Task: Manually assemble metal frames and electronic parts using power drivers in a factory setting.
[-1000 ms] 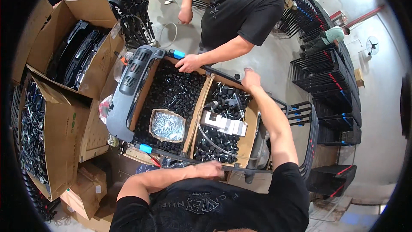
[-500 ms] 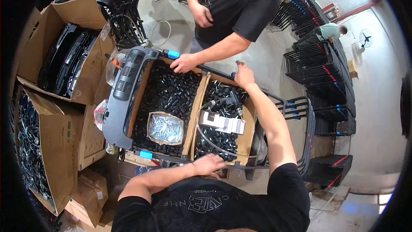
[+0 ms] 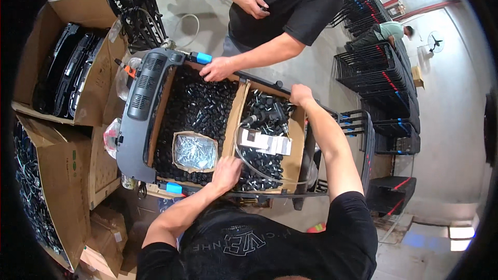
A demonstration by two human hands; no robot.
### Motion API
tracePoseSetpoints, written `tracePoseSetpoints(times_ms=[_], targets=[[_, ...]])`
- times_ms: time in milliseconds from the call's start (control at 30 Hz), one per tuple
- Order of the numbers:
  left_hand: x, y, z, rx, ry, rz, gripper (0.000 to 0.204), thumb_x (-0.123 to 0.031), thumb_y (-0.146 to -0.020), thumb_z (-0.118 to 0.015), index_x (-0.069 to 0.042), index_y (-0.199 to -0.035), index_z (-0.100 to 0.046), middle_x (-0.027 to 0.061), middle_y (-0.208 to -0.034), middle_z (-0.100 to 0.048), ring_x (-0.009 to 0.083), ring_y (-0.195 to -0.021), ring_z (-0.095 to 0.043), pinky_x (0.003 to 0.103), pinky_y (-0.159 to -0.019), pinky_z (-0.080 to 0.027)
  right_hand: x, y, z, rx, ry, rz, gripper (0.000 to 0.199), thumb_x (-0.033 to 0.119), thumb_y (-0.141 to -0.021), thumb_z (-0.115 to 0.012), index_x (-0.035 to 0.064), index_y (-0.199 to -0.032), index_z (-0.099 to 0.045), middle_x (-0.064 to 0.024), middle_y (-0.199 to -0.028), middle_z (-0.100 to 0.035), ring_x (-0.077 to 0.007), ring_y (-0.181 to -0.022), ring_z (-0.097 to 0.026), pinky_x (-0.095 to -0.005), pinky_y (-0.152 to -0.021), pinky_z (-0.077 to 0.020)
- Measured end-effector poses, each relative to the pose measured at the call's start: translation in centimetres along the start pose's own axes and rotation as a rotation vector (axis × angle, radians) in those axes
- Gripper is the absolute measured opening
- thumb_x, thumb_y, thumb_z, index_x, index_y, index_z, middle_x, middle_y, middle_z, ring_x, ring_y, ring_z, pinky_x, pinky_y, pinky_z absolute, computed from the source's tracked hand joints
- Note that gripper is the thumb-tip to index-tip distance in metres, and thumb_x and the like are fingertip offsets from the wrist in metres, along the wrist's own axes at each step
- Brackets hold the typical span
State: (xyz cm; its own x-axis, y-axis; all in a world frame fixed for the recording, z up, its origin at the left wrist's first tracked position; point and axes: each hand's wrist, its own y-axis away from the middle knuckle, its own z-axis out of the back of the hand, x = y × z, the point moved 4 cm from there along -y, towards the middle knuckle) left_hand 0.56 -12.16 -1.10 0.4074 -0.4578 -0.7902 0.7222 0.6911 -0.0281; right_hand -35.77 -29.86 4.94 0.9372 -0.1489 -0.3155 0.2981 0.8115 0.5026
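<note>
A black tubular metal frame (image 3: 267,87) with a grey plastic end panel (image 3: 136,111) lies across open cardboard boxes of parts. My right hand (image 3: 300,95) is closed round its far tube. My left hand (image 3: 227,173) has curled fingers over the cardboard divider (image 3: 234,119), next to a small carton of silver screws (image 3: 195,151); what its fingers hold, if anything, is hidden. Black plastic caps (image 3: 197,98) fill the left compartment. In the right one, a pneumatic screwdriver (image 3: 281,117) and white small boxes (image 3: 265,141) rest on black knobs with metal studs (image 3: 259,168).
Across from me, a co-worker's hand (image 3: 217,69) rests on the frame; the other hand (image 3: 252,5) holds a small black thing. Cartons of black parts (image 3: 72,72) and cables (image 3: 39,186) stand at left. Stacked black frames (image 3: 386,88) line the right side. A clear hose (image 3: 244,161) loops over the boxes.
My left hand has moved from the near edge forward over the divider. My right hand's fingers have closed on the far tube. A small black thing now shows in the co-worker's raised hand.
</note>
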Motion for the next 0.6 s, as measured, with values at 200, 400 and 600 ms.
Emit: tracePoseSetpoints(times_ms=[200,400,600], targets=[[-6.3,1.3,-1.9,0.296,0.115,-0.449,0.037,-0.027,-0.075,-0.074,-0.005,-0.102,-0.061,0.0138,-0.098,-0.061,0.0332,-0.097,-0.059,0.044,-0.086,-0.047,3.0,-0.5,2.4,-0.373,-0.121,0.027,0.038,0.011,-0.075,-0.058,0.0031,-0.112,-0.064,-0.0212,-0.11,-0.066,-0.0358,-0.097,-0.067,-0.0467,-0.083,-0.0546],[0.1,2.2,4.4,0.182,0.041,-0.213,0.025,-0.016,-0.079,-0.067,-0.003,-0.099,-0.06,0.0162,-0.097,-0.06,0.0369,-0.095,-0.058,0.045,-0.082,-0.048,1.7,0.5,1.2,-0.401,-0.134,-0.035,0.033,0.011,-0.075,-0.06,0.003,-0.107,-0.065,-0.0189,-0.113,-0.067,-0.0335,-0.099,-0.067,-0.045,-0.084,-0.0548],[5.1,5.4,13.7,-0.19,-0.192,-0.012,0.02,-0.016,-0.081,-0.065,-0.002,-0.094,-0.06,0.0169,-0.092,-0.059,0.0378,-0.086,-0.058,0.048,-0.076,-0.048,3.8,-0.8,2.9,-0.246,-0.06,0.124,0.026,0.01,-0.076,-0.058,0.0027,-0.1,-0.066,-0.0195,-0.108,-0.068,-0.0355,-0.099,-0.066,-0.0449,-0.084,-0.0544]])
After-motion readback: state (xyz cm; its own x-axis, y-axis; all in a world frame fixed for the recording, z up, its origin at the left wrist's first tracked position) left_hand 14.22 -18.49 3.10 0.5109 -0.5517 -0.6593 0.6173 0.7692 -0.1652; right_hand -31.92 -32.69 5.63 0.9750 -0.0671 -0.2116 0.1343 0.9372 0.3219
